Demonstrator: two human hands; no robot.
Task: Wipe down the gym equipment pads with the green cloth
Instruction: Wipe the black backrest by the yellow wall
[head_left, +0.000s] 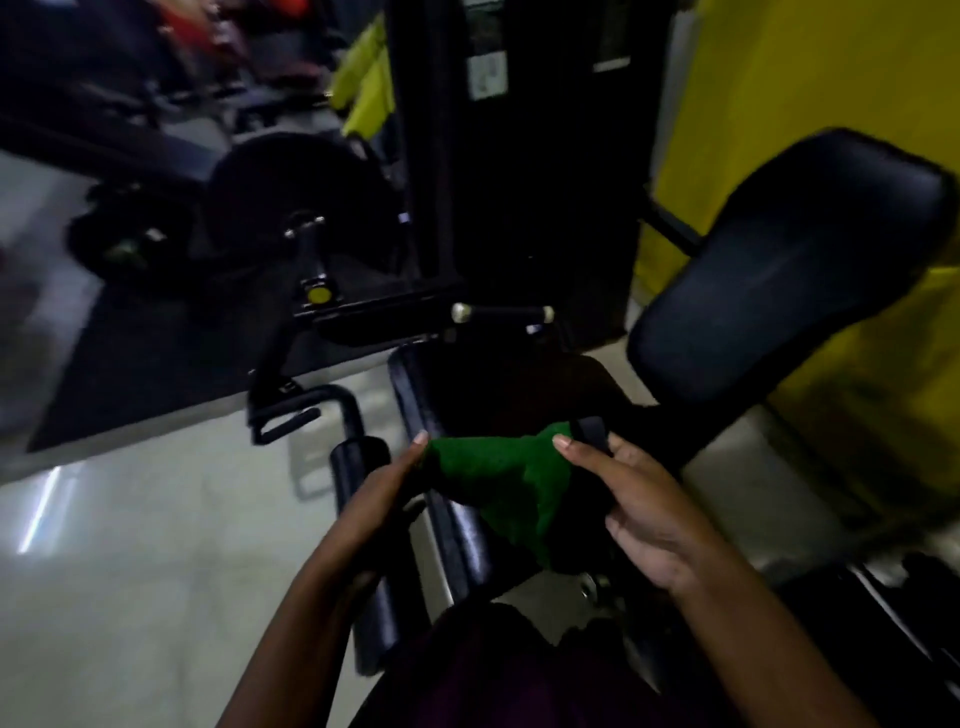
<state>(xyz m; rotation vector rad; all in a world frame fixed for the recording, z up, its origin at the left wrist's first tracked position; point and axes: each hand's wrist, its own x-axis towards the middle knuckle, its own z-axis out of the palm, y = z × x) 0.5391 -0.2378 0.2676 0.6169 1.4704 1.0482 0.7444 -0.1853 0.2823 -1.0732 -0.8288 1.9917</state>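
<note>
Green cloth (511, 493), one piece only, hangs stretched between the person's two hands over the dark seat pad (498, 395) of the machine. Left hand (382, 499) pinches its left corner between thumb and fingers; right hand (641, 512) pinches the right corner, fingers curled under. I'd say the step in hand is readying the cloth, spreading or refolding it, before it goes down on a pad. Next move, as I judge it, calls for bunching the cloth into one hand and pressing it flat on the seat, then sweeping across. Counted: two hands, one cloth, one seat pad, one big back pad (789, 270) tilted up at the right, and one roller pad (363, 525) low on the left; blur hides anything further back
</note>
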